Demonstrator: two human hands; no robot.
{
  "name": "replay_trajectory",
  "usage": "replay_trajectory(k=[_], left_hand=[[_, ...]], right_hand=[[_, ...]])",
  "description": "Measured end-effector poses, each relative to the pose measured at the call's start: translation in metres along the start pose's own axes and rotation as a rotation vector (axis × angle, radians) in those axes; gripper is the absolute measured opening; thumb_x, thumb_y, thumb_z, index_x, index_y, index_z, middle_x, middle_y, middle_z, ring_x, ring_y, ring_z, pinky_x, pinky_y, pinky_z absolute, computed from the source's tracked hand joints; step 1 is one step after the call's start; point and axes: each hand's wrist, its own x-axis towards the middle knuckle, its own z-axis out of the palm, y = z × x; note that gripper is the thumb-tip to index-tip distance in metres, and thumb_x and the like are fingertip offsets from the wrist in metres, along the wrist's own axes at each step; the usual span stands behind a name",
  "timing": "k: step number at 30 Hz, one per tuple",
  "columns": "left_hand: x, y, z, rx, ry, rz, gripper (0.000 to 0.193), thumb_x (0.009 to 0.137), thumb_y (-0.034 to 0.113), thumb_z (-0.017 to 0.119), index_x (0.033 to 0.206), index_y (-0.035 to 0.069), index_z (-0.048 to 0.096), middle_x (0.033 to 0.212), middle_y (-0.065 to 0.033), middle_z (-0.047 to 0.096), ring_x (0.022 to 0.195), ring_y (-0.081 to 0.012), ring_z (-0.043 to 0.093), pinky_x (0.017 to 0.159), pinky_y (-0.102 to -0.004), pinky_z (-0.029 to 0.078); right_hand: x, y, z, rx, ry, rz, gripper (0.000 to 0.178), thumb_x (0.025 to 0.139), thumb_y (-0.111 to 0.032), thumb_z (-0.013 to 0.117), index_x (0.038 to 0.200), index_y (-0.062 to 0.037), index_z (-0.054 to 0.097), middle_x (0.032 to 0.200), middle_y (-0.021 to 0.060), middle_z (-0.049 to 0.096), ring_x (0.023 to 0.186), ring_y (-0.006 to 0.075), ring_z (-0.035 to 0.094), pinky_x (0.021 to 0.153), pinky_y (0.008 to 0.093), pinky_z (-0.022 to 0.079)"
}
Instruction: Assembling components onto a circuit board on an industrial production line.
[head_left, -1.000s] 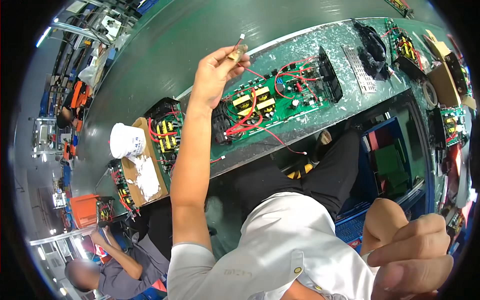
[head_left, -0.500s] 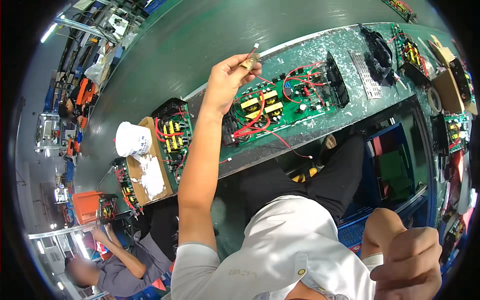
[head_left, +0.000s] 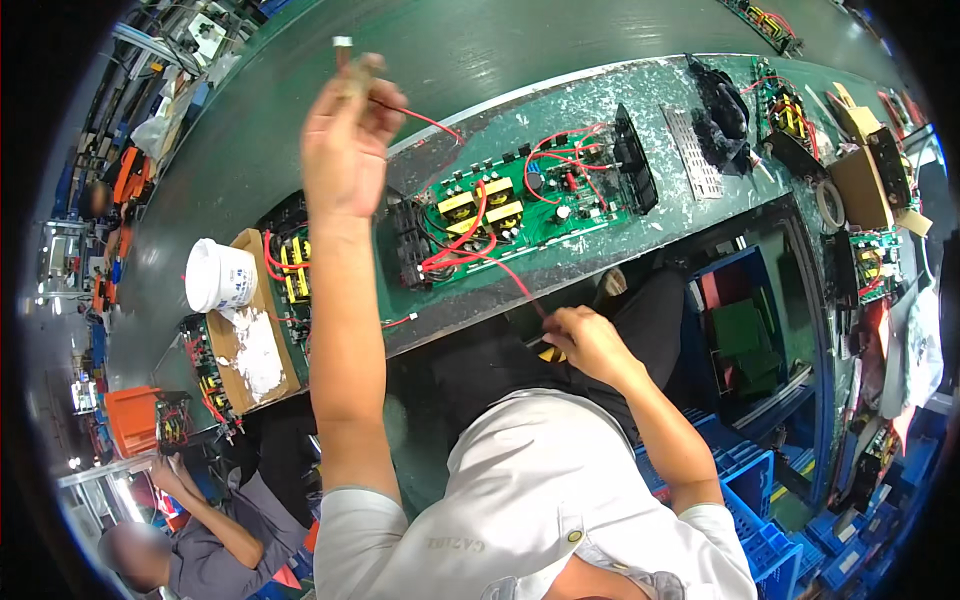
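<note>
A green circuit board (head_left: 555, 225) with yellow-wrapped transformers, a black fan and red wires lies on the bench in front of me. Beyond its left end my left hand (head_left: 345, 150) is raised, its fingers closed on a thin red-and-black cable (head_left: 425, 118) whose white connector (head_left: 342, 42) sticks up past the fingertips. A brassy piece is pinched there too, blurred and partly hidden by the fingers. By the bench's front edge my right hand (head_left: 590, 340) pinches the free end of a red wire (head_left: 515, 275) that runs from the board. The wire's tip is hidden in the fingers.
On the left a white tub (head_left: 218, 275) stands by a cardboard box (head_left: 285, 350) smeared with white paste. A black bag (head_left: 722, 110) and a slotted metal strip (head_left: 693, 150) lie at right, near a tape roll (head_left: 830, 203). A co-worker (head_left: 215, 540) sits at lower left.
My left hand has moved left and away from the board with the cable. My right hand has come from the lower right to the red wire. The whole view has shifted slightly.
</note>
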Motion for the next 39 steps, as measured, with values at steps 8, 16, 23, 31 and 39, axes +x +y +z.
replay_trajectory(k=[8, 16, 23, 31, 39], left_hand=[[-0.033, 0.002, 0.025, 0.220, -0.272, -0.054, 0.024, 0.098, 0.011, 0.058, 0.116, -0.002, 0.065, 0.101, -0.0103, 0.069, 0.091, -0.0184, 0.067, 0.082, -0.0302, 0.054], [-0.048, -0.047, 0.030, 0.417, -0.457, -0.052, 0.021, 0.096, 0.004, 0.058, 0.114, -0.006, 0.064, 0.104, -0.0091, 0.067, 0.098, -0.0184, 0.065, 0.093, -0.0324, 0.050], [-0.070, -0.032, 0.059, 0.405, -0.280, -0.167, 0.020, 0.098, 0.005, 0.058, 0.114, -0.005, 0.065, 0.094, -0.0038, 0.066, 0.081, -0.0076, 0.059, 0.075, -0.0229, 0.050], [-0.092, -0.051, 0.066, 0.272, -0.261, -0.306, 0.022, 0.093, 0.002, 0.063, 0.114, -0.005, 0.064, 0.102, -0.0084, 0.067, 0.090, -0.0140, 0.065, 0.083, -0.0276, 0.054], [-0.092, -0.061, 0.065, 0.230, -0.240, -0.396, 0.015, 0.090, -0.001, 0.067, 0.104, -0.003, 0.068, 0.097, -0.0045, 0.066, 0.088, -0.0115, 0.064, 0.082, -0.0251, 0.054]], right_hand=[[0.006, -0.038, -0.115, 0.618, 0.088, 0.149, 0.017, 0.098, -0.011, 0.057, 0.106, 0.0004, 0.067, 0.077, 0.0021, 0.068, 0.057, 0.0040, 0.054, 0.051, 0.0216, 0.044], [0.003, -0.036, -0.127, -0.401, 0.288, -0.088, 0.018, 0.085, -0.001, 0.064, 0.100, -0.0069, 0.070, 0.091, 0.0111, 0.055, 0.094, 0.0275, 0.056, 0.078, 0.0352, 0.048], [0.036, -0.026, -0.129, 0.980, 0.174, 0.164, 0.013, 0.093, -0.008, 0.066, 0.099, 0.0030, 0.068, 0.082, 0.0039, 0.066, 0.065, 0.0091, 0.060, 0.056, 0.0222, 0.047], [0.068, -0.048, -0.096, 1.322, 0.332, -0.004, 0.015, 0.091, -0.004, 0.068, 0.104, 0.0036, 0.065, 0.092, 0.0075, 0.069, 0.079, 0.0131, 0.067, 0.071, 0.0235, 0.054], [0.063, -0.048, -0.085, 1.096, 0.384, -0.063, 0.015, 0.090, -0.005, 0.069, 0.103, 0.0025, 0.067, 0.093, 0.0046, 0.068, 0.083, 0.0094, 0.063, 0.075, 0.0237, 0.051]])
